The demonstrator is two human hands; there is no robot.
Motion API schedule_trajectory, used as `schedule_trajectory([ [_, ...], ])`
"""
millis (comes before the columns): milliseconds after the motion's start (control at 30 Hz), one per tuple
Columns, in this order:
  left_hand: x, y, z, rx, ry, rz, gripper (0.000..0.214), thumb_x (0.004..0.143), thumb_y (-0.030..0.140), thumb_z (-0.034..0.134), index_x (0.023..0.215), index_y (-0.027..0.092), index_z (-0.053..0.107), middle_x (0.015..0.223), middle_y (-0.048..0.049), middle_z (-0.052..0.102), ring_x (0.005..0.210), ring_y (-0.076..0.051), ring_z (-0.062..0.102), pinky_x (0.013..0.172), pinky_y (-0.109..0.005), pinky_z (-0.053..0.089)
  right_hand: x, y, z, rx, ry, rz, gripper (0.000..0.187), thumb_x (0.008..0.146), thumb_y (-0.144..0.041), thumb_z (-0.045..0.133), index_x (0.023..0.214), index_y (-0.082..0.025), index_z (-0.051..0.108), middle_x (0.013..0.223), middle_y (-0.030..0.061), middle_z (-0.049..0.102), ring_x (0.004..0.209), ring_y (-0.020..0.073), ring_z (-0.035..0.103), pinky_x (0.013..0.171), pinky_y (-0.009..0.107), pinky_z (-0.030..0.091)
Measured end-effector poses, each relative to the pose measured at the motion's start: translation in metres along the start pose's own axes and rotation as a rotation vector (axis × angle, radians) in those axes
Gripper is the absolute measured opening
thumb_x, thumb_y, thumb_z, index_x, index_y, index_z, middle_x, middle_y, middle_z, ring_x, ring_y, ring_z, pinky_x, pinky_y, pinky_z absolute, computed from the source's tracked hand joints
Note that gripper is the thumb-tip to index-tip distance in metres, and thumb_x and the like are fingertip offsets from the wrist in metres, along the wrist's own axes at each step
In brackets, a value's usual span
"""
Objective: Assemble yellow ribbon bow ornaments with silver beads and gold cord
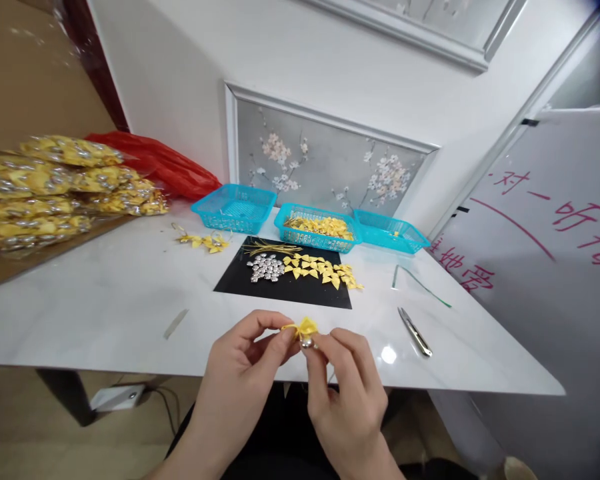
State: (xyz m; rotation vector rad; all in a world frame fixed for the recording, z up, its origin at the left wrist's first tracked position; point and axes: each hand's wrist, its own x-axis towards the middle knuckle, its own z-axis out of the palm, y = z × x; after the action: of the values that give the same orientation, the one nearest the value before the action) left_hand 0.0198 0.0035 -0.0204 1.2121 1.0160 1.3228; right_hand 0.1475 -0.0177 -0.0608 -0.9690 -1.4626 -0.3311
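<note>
Over the table's front edge, a yellow ribbon bow (307,326) is pinched between my two hands. My left hand (253,360) grips the bow's left side between thumb and forefinger. Just under the bow shows a small silver bell (307,343), with the thumb and forefinger of my right hand (343,373) closed on it. Beyond my hands lies a black mat (280,293). On it are a cluster of silver bells (266,268), rows of yellow bows (325,270) and a bundle of gold ties (270,247).
Three blue baskets stand along the wall; the middle basket (320,241) holds yellow bows. Thread snips (415,332) lie at right, near a green strip (425,288). Finished-looking bow pieces (205,242) lie at left. Bagged yellow bundles (45,190) and a red bag (155,163) sit far left.
</note>
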Motion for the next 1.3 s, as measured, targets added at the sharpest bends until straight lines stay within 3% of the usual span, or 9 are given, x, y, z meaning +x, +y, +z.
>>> schedule_trajectory([
  [167,0.0,0.0,-0.001,-0.018,0.002,0.012,0.008,0.082,0.028,0.082,0.081,0.023,0.077,0.078,0.003,0.078,0.07,-0.013,0.074,0.071,-0.02,0.064,-0.006,0.004,-0.005,-0.001,-0.027,-0.158,0.033,0.097,0.003,0.059,0.119,-0.018,0.07,0.092,0.0103,0.069,0.078,0.0202,0.068,0.065,0.033,0.063],
  [300,0.001,-0.002,-0.003,-0.044,-0.024,0.006,0.009,0.086,0.029,0.08,0.081,0.023,0.076,0.077,0.0043,0.076,0.072,-0.013,0.075,0.077,-0.021,0.065,0.004,0.006,-0.015,0.155,-0.044,0.182,0.024,0.1,-0.007,0.058,0.113,-0.022,0.071,0.1,0.0078,0.067,0.082,0.0168,0.069,0.067,0.026,0.063],
  [467,0.001,-0.002,-0.005,-0.055,-0.07,-0.025,0.011,0.091,0.034,0.077,0.087,0.024,0.075,0.084,0.0036,0.077,0.08,-0.015,0.076,0.08,-0.023,0.064,0.018,0.013,-0.02,0.523,-0.276,0.607,0.021,0.106,-0.035,0.055,0.113,-0.022,0.07,0.112,0.0081,0.067,0.064,0.0112,0.066,0.055,0.024,0.059],
  [600,0.0,-0.002,-0.007,-0.023,-0.108,-0.021,0.013,0.095,0.034,0.072,0.088,0.024,0.074,0.085,0.0029,0.076,0.082,-0.015,0.074,0.081,-0.023,0.062,0.026,0.02,-0.025,0.719,-0.584,0.894,0.037,0.103,-0.051,0.058,0.105,-0.016,0.068,0.065,-0.0037,0.058,0.043,0.0082,0.047,0.044,0.022,0.042],
  [667,-0.001,-0.001,-0.007,-0.01,-0.123,-0.022,0.013,0.096,0.033,0.07,0.088,0.024,0.073,0.085,0.0029,0.075,0.082,-0.015,0.073,0.081,-0.024,0.061,0.032,0.022,-0.029,0.664,-0.637,0.885,0.029,0.096,-0.045,0.067,0.095,-0.016,0.071,0.056,-0.0069,0.05,0.045,0.0083,0.041,0.045,0.021,0.034],
  [800,-0.002,0.0,-0.006,0.079,-0.103,0.009,0.012,0.097,0.033,0.068,0.089,0.024,0.072,0.083,0.0027,0.073,0.079,-0.014,0.07,0.076,-0.022,0.059,0.041,0.022,-0.033,0.5,-0.538,0.715,0.017,0.089,-0.029,0.07,0.077,-0.018,0.073,0.071,-0.0013,0.059,0.06,0.0107,0.046,0.054,0.024,0.035],
  [1000,-0.001,-0.003,-0.001,-0.057,-0.133,-0.034,0.016,0.095,0.036,0.071,0.088,0.025,0.064,0.075,0.0055,0.067,0.07,-0.013,0.068,0.073,-0.027,0.063,0.042,0.013,-0.03,0.445,-0.529,0.603,0.02,0.098,-0.026,0.06,0.08,-0.019,0.066,0.074,-0.0024,0.057,0.063,0.0113,0.047,0.056,0.024,0.035],
  [1133,-0.001,-0.01,-0.002,-0.085,-0.201,-0.041,0.018,0.103,0.041,0.061,0.093,0.025,0.06,0.065,0.0076,0.059,0.054,-0.009,0.052,0.05,-0.017,0.045,0.039,0.013,-0.026,0.434,-0.532,0.589,0.021,0.098,-0.024,0.058,0.078,-0.02,0.062,0.073,-0.0029,0.055,0.062,0.0111,0.048,0.055,0.024,0.036],
  [1300,-0.005,-0.005,-0.001,0.0,-0.241,-0.048,0.021,0.103,0.042,0.058,0.091,0.024,0.058,0.064,0.0086,0.052,0.053,-0.009,0.045,0.048,-0.018,0.038,0.036,0.018,-0.023,0.358,-0.453,0.507,0.021,0.099,-0.021,0.057,0.078,-0.02,0.062,0.072,-0.0035,0.055,0.06,0.0105,0.05,0.054,0.022,0.038],
])
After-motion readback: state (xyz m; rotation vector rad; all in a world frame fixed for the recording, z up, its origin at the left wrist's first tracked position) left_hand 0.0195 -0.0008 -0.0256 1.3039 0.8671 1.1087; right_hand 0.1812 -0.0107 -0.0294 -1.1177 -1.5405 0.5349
